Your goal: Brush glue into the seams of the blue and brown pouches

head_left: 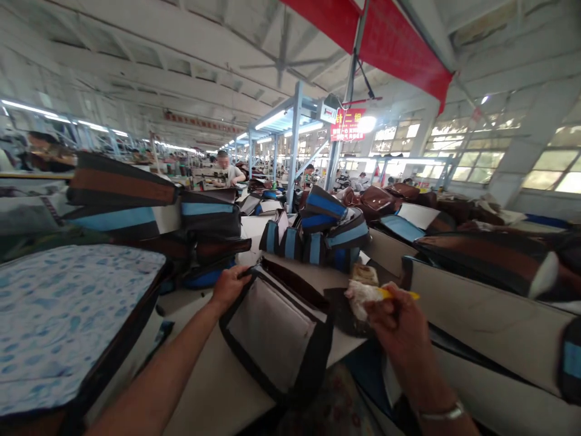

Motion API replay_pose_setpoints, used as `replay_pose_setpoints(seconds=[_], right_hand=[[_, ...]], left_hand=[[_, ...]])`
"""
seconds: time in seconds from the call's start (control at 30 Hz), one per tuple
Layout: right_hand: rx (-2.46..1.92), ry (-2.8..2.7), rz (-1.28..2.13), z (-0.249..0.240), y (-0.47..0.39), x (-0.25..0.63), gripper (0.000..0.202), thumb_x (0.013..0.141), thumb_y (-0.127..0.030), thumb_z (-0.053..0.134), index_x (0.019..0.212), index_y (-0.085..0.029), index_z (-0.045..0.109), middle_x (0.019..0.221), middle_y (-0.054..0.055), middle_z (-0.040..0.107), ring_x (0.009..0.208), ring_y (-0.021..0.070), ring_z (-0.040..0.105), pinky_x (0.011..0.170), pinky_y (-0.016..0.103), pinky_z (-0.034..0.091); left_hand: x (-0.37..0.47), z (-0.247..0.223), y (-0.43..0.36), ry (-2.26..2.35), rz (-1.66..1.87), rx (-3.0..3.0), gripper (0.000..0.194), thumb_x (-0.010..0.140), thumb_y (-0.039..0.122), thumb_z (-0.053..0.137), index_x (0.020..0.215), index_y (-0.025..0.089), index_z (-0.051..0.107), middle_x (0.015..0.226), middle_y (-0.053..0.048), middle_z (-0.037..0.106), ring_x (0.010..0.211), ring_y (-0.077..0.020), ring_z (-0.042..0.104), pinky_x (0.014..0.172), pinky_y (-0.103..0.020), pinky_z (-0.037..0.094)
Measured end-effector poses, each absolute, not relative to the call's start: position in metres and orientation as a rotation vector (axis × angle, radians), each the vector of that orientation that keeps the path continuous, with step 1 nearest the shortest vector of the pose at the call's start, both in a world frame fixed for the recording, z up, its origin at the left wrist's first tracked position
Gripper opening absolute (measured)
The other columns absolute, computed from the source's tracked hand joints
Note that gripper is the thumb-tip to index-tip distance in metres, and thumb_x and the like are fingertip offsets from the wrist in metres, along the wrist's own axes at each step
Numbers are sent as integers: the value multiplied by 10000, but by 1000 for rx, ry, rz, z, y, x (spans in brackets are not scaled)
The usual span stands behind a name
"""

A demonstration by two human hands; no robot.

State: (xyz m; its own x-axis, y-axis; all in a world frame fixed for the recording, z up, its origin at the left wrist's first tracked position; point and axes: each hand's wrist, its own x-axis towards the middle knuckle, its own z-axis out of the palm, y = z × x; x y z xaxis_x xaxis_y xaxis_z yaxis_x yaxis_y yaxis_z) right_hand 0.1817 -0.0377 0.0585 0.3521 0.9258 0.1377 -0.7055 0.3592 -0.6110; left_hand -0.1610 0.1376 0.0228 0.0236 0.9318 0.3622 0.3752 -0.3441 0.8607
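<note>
An unfinished dark bag piece (272,333) with a pale grey inner panel stands tilted on the worktable. My left hand (230,287) grips its upper left edge, fingers closed over the rim. To its right, my right hand (399,318) is closed round the yellow handle of a brush (385,293). The brush head is beside a whitish, crusted container (363,290), which rests on a dark pad (340,309). Whether the bristles touch the container cannot be made out.
Blue-striped dark pieces (313,242) stand behind the bag piece. More bag parts are piled at the left (122,181) and right (490,254). A patterned panel (68,315) lies at the near left. A person (227,172) is farther back.
</note>
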Motion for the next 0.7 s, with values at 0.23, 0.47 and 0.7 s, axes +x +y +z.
replay_pose_setpoints(seconds=[0.23, 0.47, 0.7], right_hand=[[-398, -362, 1478, -5, -35, 127, 209, 834, -262, 685, 658, -177, 611, 438, -123, 471, 309, 19, 315, 933, 432, 532], [-343, -172, 1658, -12, -50, 98, 275, 919, -283, 597, 673, -170, 644, 424, -110, 461, 308, 29, 316, 1013, 417, 484], [-450, -328, 1572, 5, -59, 89, 173, 836, -261, 711, 709, -176, 631, 447, -127, 463, 315, 23, 301, 916, 400, 551]], left_hand=[[-164, -33, 102, 1550, 1557, 1611, 527, 853, 466, 542, 1280, 158, 554, 1354, -141, 540, 1222, -281, 539, 1084, -462, 382], [-142, -91, -72, 1409, 1533, 1800, 796, 796, 808, 366, 1294, 215, 549, 1264, -124, 530, 1163, -316, 549, 957, -485, 497], [-94, -73, -92, 1416, 1428, 1922, 529, 844, 440, 649, 1325, 228, 581, 1024, -80, 570, 956, -223, 606, 828, -361, 544]])
